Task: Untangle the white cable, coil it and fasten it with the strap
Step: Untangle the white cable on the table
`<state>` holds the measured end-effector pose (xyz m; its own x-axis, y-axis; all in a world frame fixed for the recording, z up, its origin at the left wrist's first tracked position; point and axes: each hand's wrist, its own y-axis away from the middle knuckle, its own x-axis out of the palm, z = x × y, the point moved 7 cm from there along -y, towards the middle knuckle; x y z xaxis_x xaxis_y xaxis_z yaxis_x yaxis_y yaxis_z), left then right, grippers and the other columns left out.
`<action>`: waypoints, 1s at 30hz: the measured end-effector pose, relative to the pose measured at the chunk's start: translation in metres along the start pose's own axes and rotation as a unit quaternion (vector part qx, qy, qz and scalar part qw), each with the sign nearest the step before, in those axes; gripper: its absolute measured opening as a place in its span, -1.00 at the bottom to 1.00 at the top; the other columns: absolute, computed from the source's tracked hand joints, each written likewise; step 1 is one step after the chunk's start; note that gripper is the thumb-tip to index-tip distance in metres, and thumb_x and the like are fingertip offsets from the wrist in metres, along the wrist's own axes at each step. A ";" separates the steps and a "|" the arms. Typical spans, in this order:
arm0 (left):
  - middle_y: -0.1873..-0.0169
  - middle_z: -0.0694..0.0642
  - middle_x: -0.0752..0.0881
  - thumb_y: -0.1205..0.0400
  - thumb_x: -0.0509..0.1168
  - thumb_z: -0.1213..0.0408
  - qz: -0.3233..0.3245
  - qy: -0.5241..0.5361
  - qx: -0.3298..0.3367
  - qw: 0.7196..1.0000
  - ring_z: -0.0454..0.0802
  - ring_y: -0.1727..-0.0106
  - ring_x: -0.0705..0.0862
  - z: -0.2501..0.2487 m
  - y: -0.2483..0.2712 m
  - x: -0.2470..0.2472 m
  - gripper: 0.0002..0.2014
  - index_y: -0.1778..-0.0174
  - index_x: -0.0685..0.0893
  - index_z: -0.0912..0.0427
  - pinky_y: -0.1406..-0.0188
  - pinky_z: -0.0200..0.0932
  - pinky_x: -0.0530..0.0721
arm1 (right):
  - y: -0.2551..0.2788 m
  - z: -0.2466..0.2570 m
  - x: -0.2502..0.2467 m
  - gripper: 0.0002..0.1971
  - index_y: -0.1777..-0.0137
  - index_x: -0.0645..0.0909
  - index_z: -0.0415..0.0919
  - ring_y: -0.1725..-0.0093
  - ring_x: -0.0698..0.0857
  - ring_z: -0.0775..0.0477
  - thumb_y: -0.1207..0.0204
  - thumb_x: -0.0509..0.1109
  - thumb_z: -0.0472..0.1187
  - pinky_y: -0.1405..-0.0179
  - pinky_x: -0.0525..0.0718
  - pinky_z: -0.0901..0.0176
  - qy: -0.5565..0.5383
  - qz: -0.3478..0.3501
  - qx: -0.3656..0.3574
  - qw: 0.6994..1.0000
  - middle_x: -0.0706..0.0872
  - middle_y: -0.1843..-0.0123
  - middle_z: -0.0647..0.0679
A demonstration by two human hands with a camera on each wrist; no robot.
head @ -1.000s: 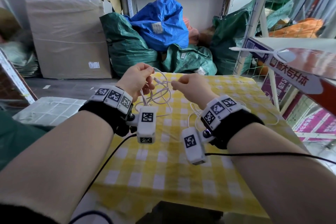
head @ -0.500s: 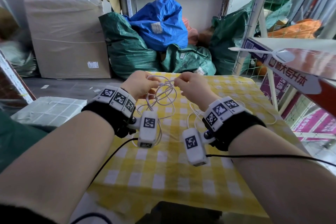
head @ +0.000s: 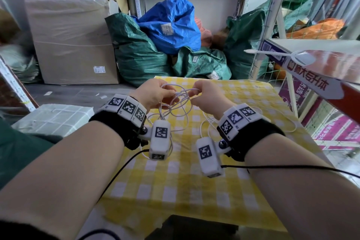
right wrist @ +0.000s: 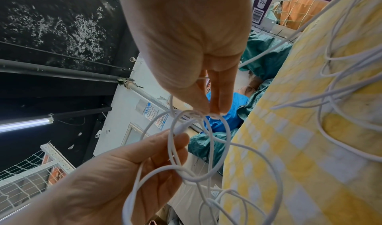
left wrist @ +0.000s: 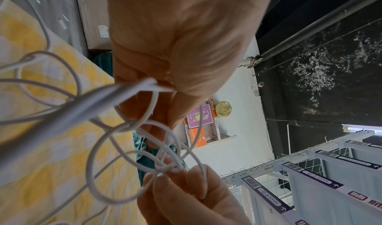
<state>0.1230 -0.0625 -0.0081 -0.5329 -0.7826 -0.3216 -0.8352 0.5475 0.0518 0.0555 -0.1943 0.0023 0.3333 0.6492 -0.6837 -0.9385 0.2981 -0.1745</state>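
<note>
The white cable (head: pixel 181 107) hangs in tangled loops between my two hands above the yellow checked tablecloth (head: pixel 175 191). My left hand (head: pixel 155 93) grips several strands in curled fingers; the left wrist view shows them bunched (left wrist: pixel 115 96) under that hand (left wrist: pixel 161 88). My right hand (head: pixel 202 95) pinches a strand at its fingertips (right wrist: pixel 208 111), right next to a knot of crossing loops (right wrist: pixel 184 173). More cable trails on the cloth under my right wrist (head: pixel 206 122). No strap shows in any view.
Green sacks (head: pixel 136 54) and a blue sack (head: pixel 171 23) are piled behind the table's far edge. A wrapped cardboard box (head: pixel 72 41) stands at back left. A shelf with a red sign (head: pixel 315 76) juts in at right. A white bundle (head: pixel 52 117) lies left of the table.
My left hand has come down and both hands have moved together toward the far side of the table. The loops now hang lower between them, closer to the cloth.
</note>
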 end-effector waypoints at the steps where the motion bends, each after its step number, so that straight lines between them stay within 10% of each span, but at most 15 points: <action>1: 0.53 0.03 0.76 -0.65 0.25 0.45 0.005 0.000 0.001 1.000 -0.08 0.45 0.70 0.000 0.000 0.001 -0.91 0.16 0.61 0.28 0.37 -0.20 0.66 | 0.000 -0.001 0.000 -0.64 0.47 0.38 -0.07 0.24 0.52 -0.03 -0.39 0.34 -0.48 0.41 0.43 0.25 0.001 -0.003 -0.003 1.000 0.77 0.03 -0.21; 10: 0.25 0.25 0.71 -0.64 0.29 0.38 0.052 0.002 -0.019 0.998 -0.03 0.52 0.69 -0.002 0.005 0.014 -0.88 -0.07 0.58 0.29 0.57 -0.29 0.62 | 0.003 0.000 -0.001 -0.96 0.23 0.61 -0.36 0.40 0.68 -0.02 -0.40 0.42 -0.41 0.33 0.68 0.09 -0.012 0.001 -0.016 1.000 0.71 0.33 -0.18; 21: 0.33 0.17 0.68 -0.21 0.57 0.05 0.086 -0.057 0.014 0.995 0.07 0.30 0.53 -0.003 0.001 0.019 -0.49 -0.06 0.68 0.07 0.33 -0.08 0.41 | -0.002 -0.003 -0.002 -0.67 0.47 0.32 -0.13 0.42 0.37 0.00 -0.45 0.22 -0.45 0.50 0.30 0.20 0.044 0.019 0.002 0.999 0.45 0.40 -0.07; 26: 0.47 0.10 0.66 -0.47 0.43 0.43 -0.001 -0.168 0.061 0.984 -0.21 0.61 0.53 -0.014 -0.008 0.008 -0.69 -0.12 0.68 0.18 0.60 -0.34 0.41 | -0.006 -0.004 0.001 -0.65 0.49 0.32 -0.10 0.07 0.67 -0.14 -0.49 0.17 -0.42 0.26 0.54 0.13 0.046 0.010 -0.012 0.999 0.78 0.00 -0.17; 30: 0.43 0.08 0.67 -0.56 0.34 0.41 -0.069 -0.194 0.082 0.975 -0.27 0.55 0.58 -0.017 -0.012 -0.005 -0.63 -0.31 0.61 0.22 0.60 -0.46 0.45 | -0.008 -0.006 -0.006 -0.67 0.45 0.34 -0.16 0.27 0.58 -0.11 -0.50 0.34 -0.18 0.33 0.52 0.09 0.051 0.002 -0.004 0.999 0.65 0.34 -0.09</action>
<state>0.1334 -0.0704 0.0088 -0.2993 -0.6990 -0.6494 -0.8458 0.5094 -0.1585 0.0600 -0.2048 0.0039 0.3183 0.5758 -0.7531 -0.9408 0.2896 -0.1762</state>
